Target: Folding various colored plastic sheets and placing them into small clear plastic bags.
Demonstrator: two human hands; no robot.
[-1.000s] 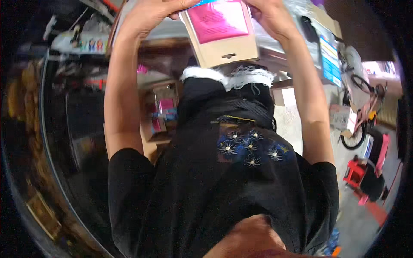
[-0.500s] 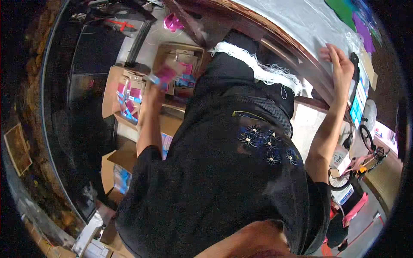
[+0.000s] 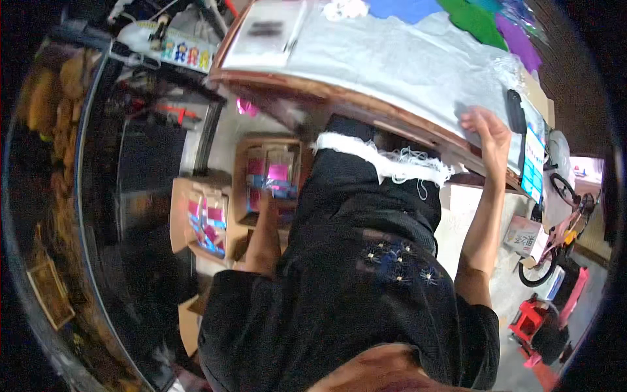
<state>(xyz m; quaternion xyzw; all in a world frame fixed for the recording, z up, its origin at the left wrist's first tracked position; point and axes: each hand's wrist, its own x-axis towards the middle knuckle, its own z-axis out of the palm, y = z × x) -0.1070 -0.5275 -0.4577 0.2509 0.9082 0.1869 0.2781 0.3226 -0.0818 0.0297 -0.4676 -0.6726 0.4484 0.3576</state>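
My left hand (image 3: pixel 266 201) reaches down at the left, over an open cardboard box (image 3: pixel 240 186) on the floor. It is smeared by motion, so its fingers do not show clearly. Just beyond it in the box lie pink-and-blue flat packages (image 3: pixel 279 173); whether the hand grips one I cannot tell. On the right, my right hand (image 3: pixel 488 130) rests at the edge of the table (image 3: pixel 392 55), which has a grey plastic cover. Its fingers are loosely bent and apart, with nothing in them.
A second open box (image 3: pixel 208 222) of similar packages stands left of the first. White fringed cloth (image 3: pixel 353 147) lies across my lap. Green cloth (image 3: pixel 471 23) and a black object (image 3: pixel 516 111) are on the table. At the right are a bicycle (image 3: pixel 568 209) and a red stool (image 3: pixel 528 319).
My left hand has moved from above the boxes, with a pink-and-blue package, down over the box nearer my leg. The view has shifted, showing more of the table. My right hand stays at its edge.
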